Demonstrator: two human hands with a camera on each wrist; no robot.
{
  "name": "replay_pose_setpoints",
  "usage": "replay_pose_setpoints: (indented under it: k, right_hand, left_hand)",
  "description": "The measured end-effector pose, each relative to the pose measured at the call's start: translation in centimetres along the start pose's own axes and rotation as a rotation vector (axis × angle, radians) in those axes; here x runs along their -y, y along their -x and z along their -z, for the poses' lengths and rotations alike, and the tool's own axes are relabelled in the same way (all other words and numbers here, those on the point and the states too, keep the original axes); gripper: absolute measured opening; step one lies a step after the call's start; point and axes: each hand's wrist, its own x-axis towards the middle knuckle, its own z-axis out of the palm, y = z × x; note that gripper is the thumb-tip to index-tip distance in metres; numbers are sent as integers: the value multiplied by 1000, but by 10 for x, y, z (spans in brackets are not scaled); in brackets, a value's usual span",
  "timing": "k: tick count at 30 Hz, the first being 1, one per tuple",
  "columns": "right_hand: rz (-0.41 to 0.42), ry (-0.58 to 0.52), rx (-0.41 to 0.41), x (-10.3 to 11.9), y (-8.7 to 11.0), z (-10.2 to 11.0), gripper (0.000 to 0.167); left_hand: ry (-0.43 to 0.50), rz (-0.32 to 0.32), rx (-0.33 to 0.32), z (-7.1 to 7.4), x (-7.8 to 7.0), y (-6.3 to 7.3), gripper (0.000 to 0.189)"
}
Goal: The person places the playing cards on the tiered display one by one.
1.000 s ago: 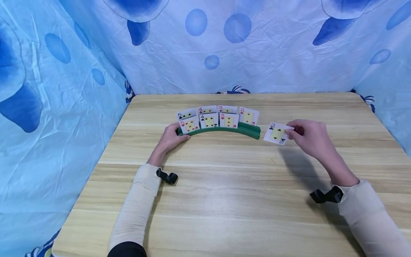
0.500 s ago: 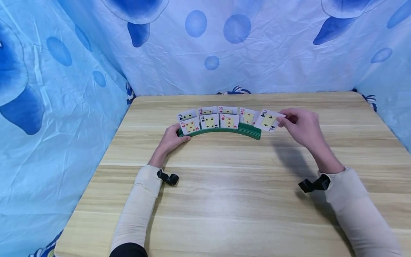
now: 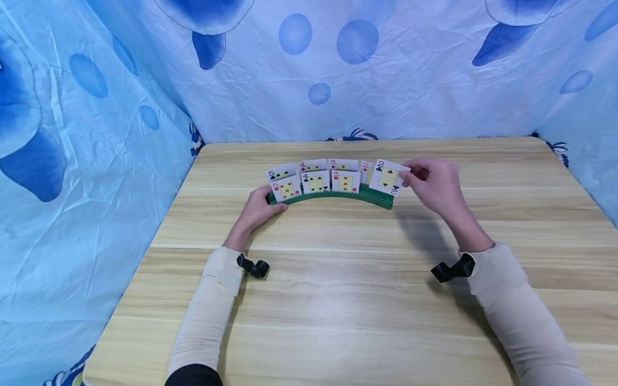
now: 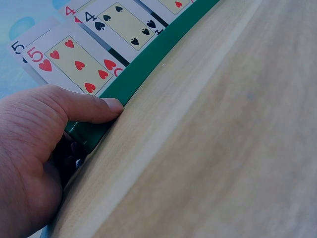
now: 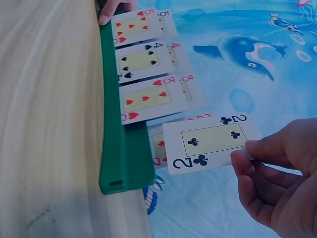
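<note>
A curved green card holder (image 3: 333, 194) stands on the table with two rows of playing cards. Its left end is gripped by my left hand (image 3: 256, 208), the thumb along the front edge in the left wrist view. In the front row are the five of hearts (image 4: 77, 64), four of spades (image 4: 121, 26) and three of hearts (image 5: 151, 99). Behind them, partly covered, stand a black five, a red four, a red three and a red two (image 3: 366, 170). My right hand (image 3: 434, 185) pinches the two of clubs (image 3: 386, 177) by its right side, tilted, overlapping the red two above the holder's right end.
The holder stands toward the far side of a light wood table (image 3: 328, 300). Blue curtains (image 3: 386, 96) printed with sea animals hang behind and at the sides. Each wrist carries a small black camera (image 3: 256, 268) over a pale sleeve.
My right hand has carried the two of clubs left and up from beside the holder to in front of the red two. The left hand keeps its grip on the holder.
</note>
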Motion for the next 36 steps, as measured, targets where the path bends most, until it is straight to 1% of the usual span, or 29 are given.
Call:
replay_pose_setpoints:
  k: [3, 7, 16, 21, 29, 36]
  right_hand:
    - [0, 1, 3, -1, -1, -5, 16]
    - [-24, -7, 24, -4, -1, -11, 14]
    - [-40, -6, 60, -13, -1, -22, 15]
    - [-53, -11, 81, -16, 0, -28, 16]
    - [-31, 16, 122, -19, 2, -33, 17]
    - [-64, 17, 160, -18, 2, -34, 21]
  left_hand:
    - [3, 1, 0, 0, -1, -1, 56]
    - [3, 1, -6, 1, -1, -1, 56]
    - [1, 5, -5, 1, -2, -2, 57]
    - [3, -4, -7, 1, 0, -3, 57]
    - [8, -3, -5, 0, 1, -2, 56]
    - [9, 1, -4, -1, 1, -2, 56]
